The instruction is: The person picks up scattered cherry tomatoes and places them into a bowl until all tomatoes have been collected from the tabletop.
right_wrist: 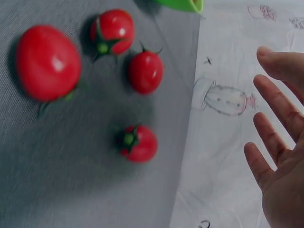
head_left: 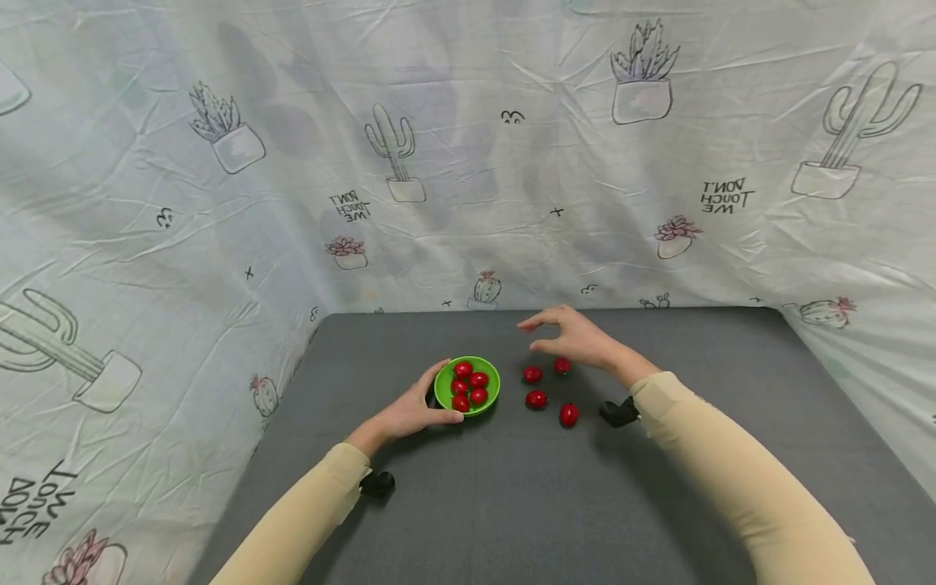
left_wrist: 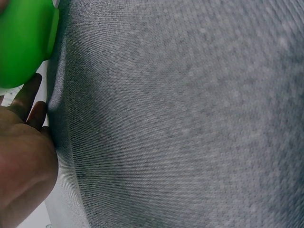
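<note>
Dark grey fabric-textured tabletop (head_left: 512, 496), four red tomatoes (head_left: 536, 399) lying loose on it, a green bowl (head_left: 493, 389) near them

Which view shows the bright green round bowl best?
Head: the bright green round bowl shows nearly whole, red oval tomatoes inside. Left wrist catches only part of its outside, right wrist just a sliver at the top edge.

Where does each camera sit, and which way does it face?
Head: on the head, facing forward and down at table, bowl, tomatoes, cloth; shows left hand, right hand, sleeves.
Left wrist: on that wrist, facing mostly table, bowl at upper left; shows left hand at left edge.
Right wrist: on that wrist, facing four loose tomatoes, cloth beyond; shows right hand.
Shared: head and right wrist both see those four tomatoes.
</note>
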Demonstrator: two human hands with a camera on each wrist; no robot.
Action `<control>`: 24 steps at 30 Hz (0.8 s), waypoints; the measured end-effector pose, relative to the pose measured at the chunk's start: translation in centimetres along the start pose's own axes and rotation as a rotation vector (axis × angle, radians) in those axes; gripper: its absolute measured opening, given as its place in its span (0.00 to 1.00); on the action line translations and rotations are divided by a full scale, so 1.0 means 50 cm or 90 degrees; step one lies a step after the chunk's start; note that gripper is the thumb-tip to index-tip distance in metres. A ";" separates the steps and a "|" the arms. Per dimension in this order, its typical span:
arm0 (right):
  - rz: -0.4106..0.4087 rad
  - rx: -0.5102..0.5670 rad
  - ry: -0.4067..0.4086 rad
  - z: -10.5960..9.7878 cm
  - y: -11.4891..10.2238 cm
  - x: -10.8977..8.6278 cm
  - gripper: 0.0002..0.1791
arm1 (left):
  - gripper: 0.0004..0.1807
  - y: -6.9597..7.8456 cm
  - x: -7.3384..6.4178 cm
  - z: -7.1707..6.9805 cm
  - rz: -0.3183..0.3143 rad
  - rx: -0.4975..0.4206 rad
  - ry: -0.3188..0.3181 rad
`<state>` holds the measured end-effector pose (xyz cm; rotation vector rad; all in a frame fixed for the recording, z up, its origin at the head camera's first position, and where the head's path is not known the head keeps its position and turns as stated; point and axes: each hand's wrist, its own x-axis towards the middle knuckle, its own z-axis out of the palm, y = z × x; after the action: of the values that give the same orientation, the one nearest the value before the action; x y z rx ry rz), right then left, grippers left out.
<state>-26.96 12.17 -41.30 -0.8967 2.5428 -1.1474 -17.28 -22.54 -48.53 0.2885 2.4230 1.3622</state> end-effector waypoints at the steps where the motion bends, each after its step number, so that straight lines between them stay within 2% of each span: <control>1: 0.002 -0.002 0.002 -0.004 0.003 -0.004 0.20 | 0.58 -0.001 0.000 0.000 0.001 -0.002 -0.001; 10: -0.025 -0.013 0.003 -0.027 0.023 -0.036 0.21 | 0.58 0.002 0.001 -0.003 -0.002 -0.009 -0.005; 17: 0.002 -0.018 -0.010 -0.028 0.040 -0.067 0.21 | 0.58 0.000 0.004 -0.004 -0.002 -0.008 -0.006; 24: 0.016 -0.022 -0.047 -0.026 0.048 -0.101 0.22 | 0.57 0.008 0.003 -0.006 -0.009 -0.017 -0.002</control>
<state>-24.56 17.27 -42.45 -0.8949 2.5151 -1.0466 -17.54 -22.52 -48.08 0.2665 2.3970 1.3862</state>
